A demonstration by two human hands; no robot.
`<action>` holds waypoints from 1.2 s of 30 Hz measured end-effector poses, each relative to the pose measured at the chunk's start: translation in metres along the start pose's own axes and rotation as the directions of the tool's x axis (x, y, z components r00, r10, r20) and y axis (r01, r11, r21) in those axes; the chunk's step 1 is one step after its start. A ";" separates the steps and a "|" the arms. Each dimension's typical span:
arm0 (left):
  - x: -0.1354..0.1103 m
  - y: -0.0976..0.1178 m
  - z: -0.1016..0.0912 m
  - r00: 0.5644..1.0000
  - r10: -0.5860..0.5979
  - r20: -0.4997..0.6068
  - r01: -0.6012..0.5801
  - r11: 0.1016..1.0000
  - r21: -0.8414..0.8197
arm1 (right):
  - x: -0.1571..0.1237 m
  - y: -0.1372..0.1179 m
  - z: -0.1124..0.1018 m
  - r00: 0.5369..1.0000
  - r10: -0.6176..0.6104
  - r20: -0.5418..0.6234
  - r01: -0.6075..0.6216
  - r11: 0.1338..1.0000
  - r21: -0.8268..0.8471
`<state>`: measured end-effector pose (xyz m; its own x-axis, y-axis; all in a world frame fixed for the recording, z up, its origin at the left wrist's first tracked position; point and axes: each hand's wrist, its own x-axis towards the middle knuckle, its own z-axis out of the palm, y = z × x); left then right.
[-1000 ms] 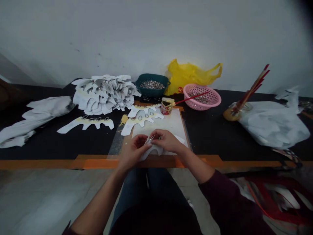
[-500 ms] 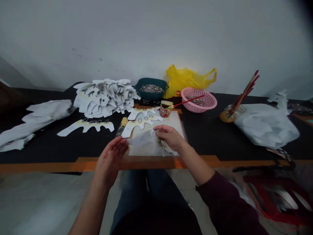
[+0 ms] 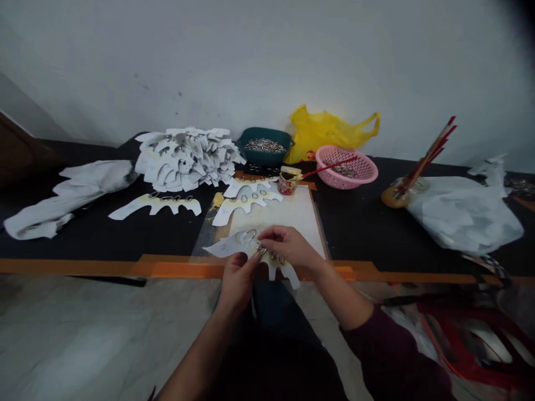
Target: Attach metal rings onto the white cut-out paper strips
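Pinching a white paper cut-out (image 3: 234,244) set with metal rings (image 3: 273,256), the left hand (image 3: 239,280) clenches its edge while the right hand (image 3: 289,245) grasps a ring at the fingertips. Just beyond the grip lies a white card (image 3: 288,209), with more cut-outs (image 3: 244,207) and a paste-smeared cup (image 3: 287,183) farther ahead.

Our left hand (image 3: 238,281) and right hand (image 3: 288,245) pinch a white scalloped paper cutout (image 3: 228,246) bearing small silver metal rings (image 3: 273,256).
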<state>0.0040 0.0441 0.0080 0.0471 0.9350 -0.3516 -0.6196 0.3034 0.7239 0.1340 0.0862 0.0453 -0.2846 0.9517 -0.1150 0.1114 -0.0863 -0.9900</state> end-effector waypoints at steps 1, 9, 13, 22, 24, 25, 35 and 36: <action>-0.001 0.000 0.000 1.000 -0.004 -0.006 0.004 1.000 -0.019 | -0.002 0.001 0.001 1.000 0.009 -0.016 -0.009 1.000 -0.021; -0.008 -0.005 -0.001 0.997 0.037 -0.074 -0.019 0.970 0.241 | -0.012 0.009 0.013 0.986 -0.070 -0.149 0.046 0.986 -0.159; -0.013 -0.004 0.000 0.985 0.116 -0.126 -0.070 0.943 0.325 | -0.013 0.013 0.015 0.985 -0.075 -0.153 0.055 0.990 -0.129; -0.009 0.001 0.008 0.986 0.013 -0.169 -0.035 0.991 -0.130 | -0.020 0.012 0.016 0.931 -0.316 -0.182 0.267 0.931 -0.250; -0.009 0.001 0.008 0.989 -0.001 -0.147 -0.027 0.981 -0.191 | -0.023 0.011 0.018 0.895 -0.420 -0.151 0.343 0.863 -0.370; -0.009 0.000 0.008 0.991 -0.004 -0.131 -0.024 0.977 -0.213 | -0.025 0.010 0.018 0.880 -0.458 -0.129 0.366 0.825 -0.431; -0.014 -0.008 0.017 0.999 0.015 -0.043 -0.026 0.957 -0.288 | -0.026 -0.005 0.015 0.905 -0.422 0.045 0.360 0.708 -0.608; -0.015 -0.009 0.018 0.999 0.027 -0.045 -0.038 0.962 -0.269 | -0.024 -0.008 0.013 0.910 -0.408 0.071 0.366 0.712 -0.599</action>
<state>0.0233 0.0308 0.0176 -0.0046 0.9337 -0.3581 -0.8091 0.2069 0.5500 0.1278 0.0601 0.0550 -0.3725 0.8803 0.2938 0.5456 0.4638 -0.6980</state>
